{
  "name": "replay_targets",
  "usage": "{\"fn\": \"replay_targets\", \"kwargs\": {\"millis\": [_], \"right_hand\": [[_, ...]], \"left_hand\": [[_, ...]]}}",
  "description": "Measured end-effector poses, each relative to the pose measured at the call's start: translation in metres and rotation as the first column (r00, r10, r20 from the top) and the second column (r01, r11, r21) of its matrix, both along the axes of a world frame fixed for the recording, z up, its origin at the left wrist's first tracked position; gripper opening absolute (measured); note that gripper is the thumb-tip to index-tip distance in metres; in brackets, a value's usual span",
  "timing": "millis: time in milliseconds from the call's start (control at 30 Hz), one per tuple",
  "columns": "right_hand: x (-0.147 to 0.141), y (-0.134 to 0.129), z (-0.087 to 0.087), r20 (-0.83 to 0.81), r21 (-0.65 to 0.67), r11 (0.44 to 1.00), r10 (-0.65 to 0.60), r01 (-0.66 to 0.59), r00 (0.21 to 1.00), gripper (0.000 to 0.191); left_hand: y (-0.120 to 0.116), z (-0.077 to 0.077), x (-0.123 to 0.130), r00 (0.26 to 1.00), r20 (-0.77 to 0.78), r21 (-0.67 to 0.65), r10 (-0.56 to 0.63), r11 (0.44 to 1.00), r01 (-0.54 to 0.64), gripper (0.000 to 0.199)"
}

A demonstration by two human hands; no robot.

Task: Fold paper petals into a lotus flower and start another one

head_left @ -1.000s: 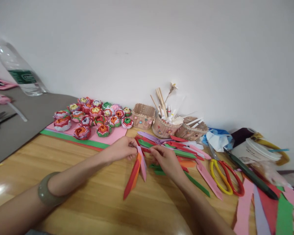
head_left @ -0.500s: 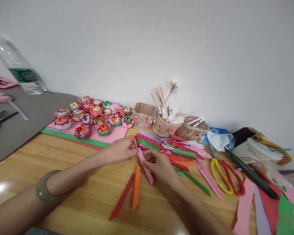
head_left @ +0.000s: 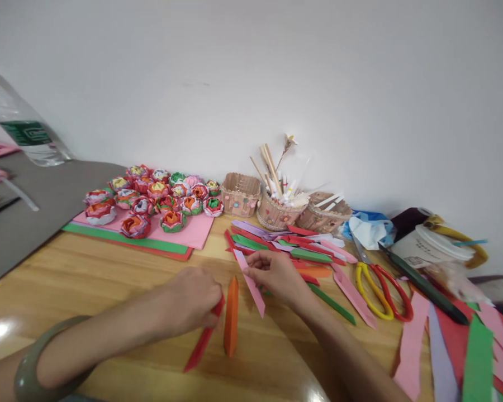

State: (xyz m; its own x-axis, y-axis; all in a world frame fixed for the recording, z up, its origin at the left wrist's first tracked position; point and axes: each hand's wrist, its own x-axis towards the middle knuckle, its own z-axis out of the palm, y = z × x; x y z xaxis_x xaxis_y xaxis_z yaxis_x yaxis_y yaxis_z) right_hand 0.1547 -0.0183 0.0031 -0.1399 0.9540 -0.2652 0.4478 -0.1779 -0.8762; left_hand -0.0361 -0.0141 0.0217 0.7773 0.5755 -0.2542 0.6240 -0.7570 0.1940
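Observation:
My left hand [head_left: 191, 298], with a bangle on its wrist, is closed over the upper end of a red paper strip [head_left: 199, 350], its fingertips partly hidden and slightly blurred. Just right of it, an orange folded paper strip [head_left: 231, 321] with a pointed top lies on the wooden table. My right hand [head_left: 274, 274] pinches the edge of a pink folded paper strip [head_left: 251, 286], which slants down to the right. Beyond that hand lies a pile of folded strips [head_left: 293, 243] in red, green, purple and pink.
Rows of paper flowers [head_left: 159, 195] sit on coloured sheets [head_left: 201, 231] at the back left. Three small decorated baskets [head_left: 240, 195] stand by the wall. Scissors [head_left: 375, 290], a dark green pen-like tool [head_left: 427, 290] and loose paper strips [head_left: 478, 357] lie at right. A bottle [head_left: 27, 128] leans far left.
My left hand has left the pink strip and come down and toward me onto the red strip. My right hand stays at the pink strip. The view has shifted slightly right.

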Motion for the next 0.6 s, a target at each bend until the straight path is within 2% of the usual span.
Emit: {"fn": "replay_targets", "kwargs": {"millis": [100,200,300,367,433,600], "right_hand": [[0.001,-0.001,-0.001,0.027,-0.035,0.998,0.048,-0.047,0.999,0.004],[0.003,-0.003,0.000,0.101,-0.024,0.997,0.079,-0.077,0.992,0.007],[0.002,-0.008,0.001,0.188,-0.003,0.992,0.126,-0.127,0.974,0.013],[-0.002,-0.012,0.001,0.216,-0.020,0.985,0.172,-0.172,0.961,0.016],[-0.007,-0.016,0.000,0.209,-0.049,0.977,0.213,-0.208,0.954,0.017],[-0.017,-0.019,-0.005,0.100,-0.070,0.969,0.241,-0.235,0.965,0.017]], "left_hand": [[0.002,-0.011,-0.007,0.998,0.033,-0.035,0.055,0.998,-0.054,0.017],[0.003,-0.015,-0.012,0.975,0.047,-0.007,0.218,0.976,-0.217,0.024],[-0.003,-0.012,-0.007,0.937,0.069,-0.005,0.343,0.939,-0.343,0.024],[-0.009,-0.010,0.001,0.917,0.114,-0.082,0.383,0.923,-0.375,0.022],[-0.015,-0.008,0.009,0.872,0.169,-0.198,0.459,0.883,-0.426,0.021],[-0.019,-0.016,0.013,0.709,0.353,-0.436,0.611,0.778,-0.453,0.015]]}}
